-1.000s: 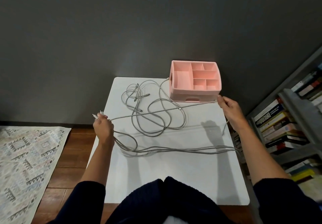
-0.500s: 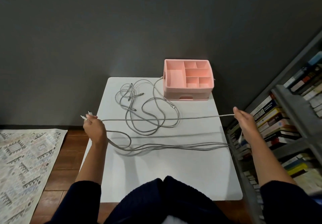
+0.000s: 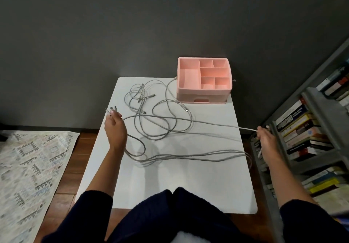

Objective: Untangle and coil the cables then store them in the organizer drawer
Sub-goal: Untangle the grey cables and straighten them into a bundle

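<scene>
Reaching wide over the smooth white worktop (image 3: 188, 182), left hand (image 3: 115, 129) raised by the left edge and right hand (image 3: 265, 136) out past the right edge. Clenching thin grey cable ends (image 3: 113, 108) in the left grip, and grasping one straight cable (image 3: 207, 123) in the right grip, pulled tight between both hands. Farther back, loose cables (image 3: 160, 121) in round loops on the worktop, just beside the pink plastic organizer (image 3: 204, 91) with its shut drawer (image 3: 203, 100).

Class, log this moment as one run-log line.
step: untangle | left hand: grips cable ends | right hand: holds one cable taut | tangle: on table | organizer: drawer shut
</scene>
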